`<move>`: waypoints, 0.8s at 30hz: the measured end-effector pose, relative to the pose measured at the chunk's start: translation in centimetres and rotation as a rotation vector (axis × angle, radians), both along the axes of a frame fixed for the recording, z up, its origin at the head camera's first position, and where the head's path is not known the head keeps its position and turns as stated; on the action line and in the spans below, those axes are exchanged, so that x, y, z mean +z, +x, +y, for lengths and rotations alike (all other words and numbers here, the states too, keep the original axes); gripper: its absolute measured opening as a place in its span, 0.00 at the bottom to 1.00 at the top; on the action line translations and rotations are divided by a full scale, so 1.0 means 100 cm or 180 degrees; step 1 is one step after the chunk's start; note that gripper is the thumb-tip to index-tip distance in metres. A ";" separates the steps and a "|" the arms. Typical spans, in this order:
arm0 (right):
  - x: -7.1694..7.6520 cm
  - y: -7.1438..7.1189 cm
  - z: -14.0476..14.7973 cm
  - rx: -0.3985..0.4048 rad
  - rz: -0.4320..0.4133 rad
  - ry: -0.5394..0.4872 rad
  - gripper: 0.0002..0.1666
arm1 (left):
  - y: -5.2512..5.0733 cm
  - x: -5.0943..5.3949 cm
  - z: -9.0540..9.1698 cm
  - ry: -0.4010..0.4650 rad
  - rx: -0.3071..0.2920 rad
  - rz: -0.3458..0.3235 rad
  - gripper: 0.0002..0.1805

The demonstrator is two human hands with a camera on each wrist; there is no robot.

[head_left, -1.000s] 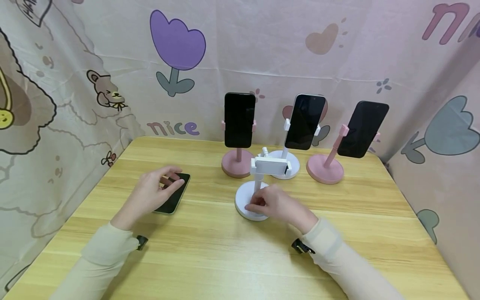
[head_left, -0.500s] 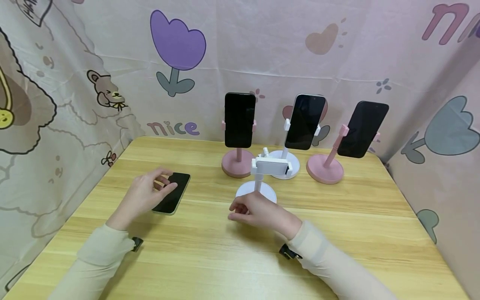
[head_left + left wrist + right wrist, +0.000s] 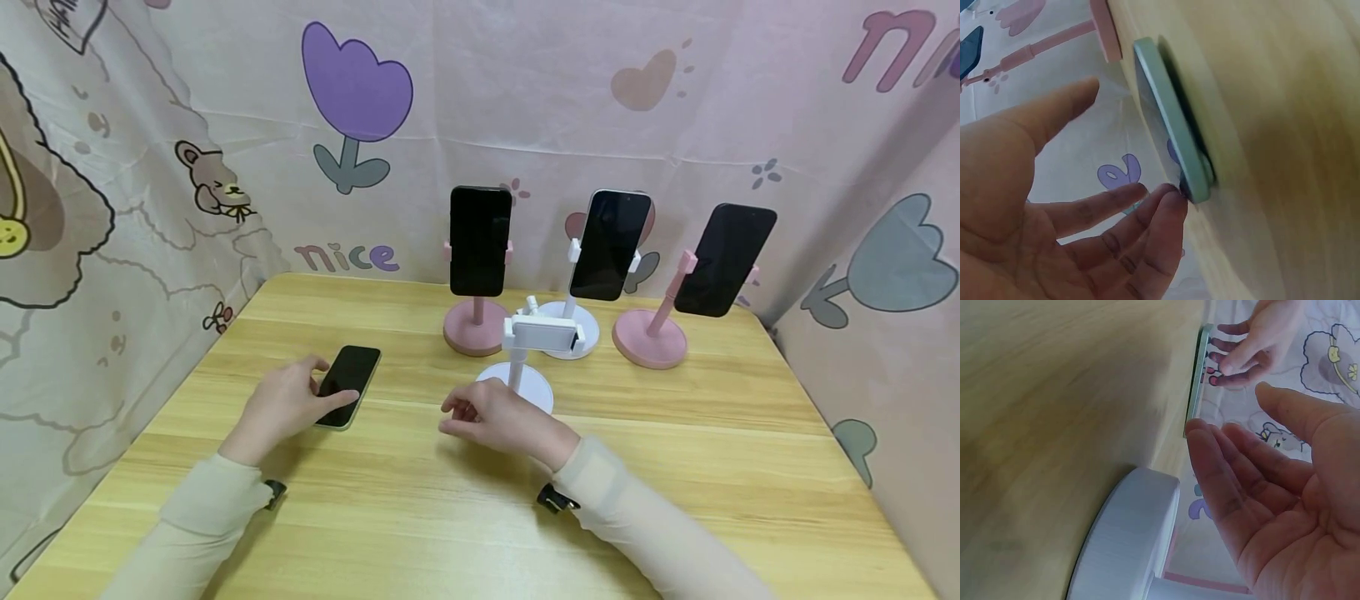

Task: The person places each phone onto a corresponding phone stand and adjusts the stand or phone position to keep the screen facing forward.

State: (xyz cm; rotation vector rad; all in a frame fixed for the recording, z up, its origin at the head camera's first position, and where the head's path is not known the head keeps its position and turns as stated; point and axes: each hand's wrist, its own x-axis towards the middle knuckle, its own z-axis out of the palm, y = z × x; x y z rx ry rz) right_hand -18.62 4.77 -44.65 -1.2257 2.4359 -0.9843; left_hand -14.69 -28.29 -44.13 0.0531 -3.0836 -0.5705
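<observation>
A smartphone (image 3: 358,365) with a dark screen and a pale green edge (image 3: 1171,119) lies face up on the left of the wooden table. My left hand (image 3: 279,407) is over its near left side, thumb spread over the screen. In the left wrist view the thumb is apart from the phone, and the fingertips (image 3: 1174,199) are at its edge; contact is hard to tell. My right hand (image 3: 504,419), fingers loosely bent around nothing, hovers before a white phone stand (image 3: 543,333). It hides part of the stand's round base (image 3: 1132,534). The stand's clamp holds no phone.
Behind stand a pink stand (image 3: 472,327) with a phone (image 3: 480,242), a white stand (image 3: 585,340) with a phone (image 3: 611,244), and a pink stand (image 3: 651,337) with a tilted phone (image 3: 726,260). A printed curtain (image 3: 525,100) hangs behind the table (image 3: 420,517).
My right hand has left the white stand's base and moved left and toward me. My left hand has drawn back slightly and lowered, its thumb now nearer the phone's lower part.
</observation>
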 end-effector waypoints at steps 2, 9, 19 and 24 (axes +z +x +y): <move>-0.001 -0.001 -0.003 -0.0037 -0.0068 0.0002 0.14 | 0.000 -0.002 0.001 -0.0055 0.0028 -0.0083 0.48; -0.002 -0.003 -0.013 -0.0135 -0.0192 0.0057 0.16 | -0.001 -0.003 0.005 -0.0132 0.0109 -0.0301 0.49; -0.003 -0.007 -0.022 -0.0120 -0.0155 0.0119 0.17 | -0.002 -0.005 0.004 -0.0213 0.0079 -0.0465 0.49; -0.006 -0.009 -0.026 -0.0090 -0.0150 0.0149 0.18 | 0.000 -0.003 0.005 -0.0206 0.0023 -0.0462 0.46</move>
